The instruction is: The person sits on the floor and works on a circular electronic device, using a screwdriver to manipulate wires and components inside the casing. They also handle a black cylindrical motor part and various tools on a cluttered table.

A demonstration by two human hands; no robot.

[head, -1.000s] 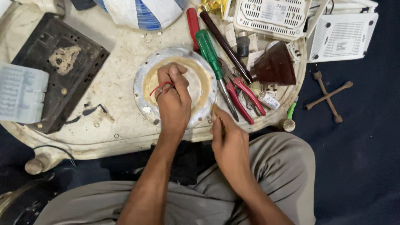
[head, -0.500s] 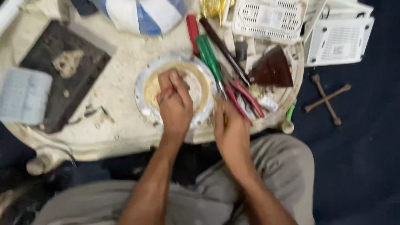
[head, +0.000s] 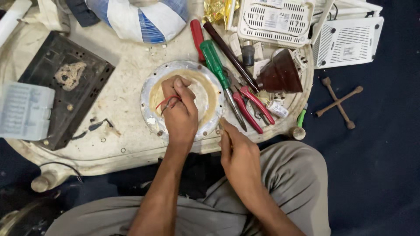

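Observation:
A round metal plate [head: 146,94] with a tan centre lies on a dirty white board [head: 122,144]. My left hand [head: 179,111] rests on the plate, fingers curled over thin red wires [head: 166,101] that loop out beside them. My right hand [head: 238,155] sits at the plate's lower right rim, fingers pinched on a small thin object [head: 221,124] that I cannot identify. My legs in grey trousers are below the board.
Right of the plate lie a green screwdriver [head: 214,61], red pliers [head: 249,107], a dark brown cone [head: 282,72] and white vented boxes [head: 273,19]. A black board [head: 65,87] and a pale plastic box [head: 24,111] sit left. A cross wrench [head: 339,102] lies on the dark floor.
The view shook and steadied. Both hands stay in nearly the same places, the left on the plate and the right at its rim.

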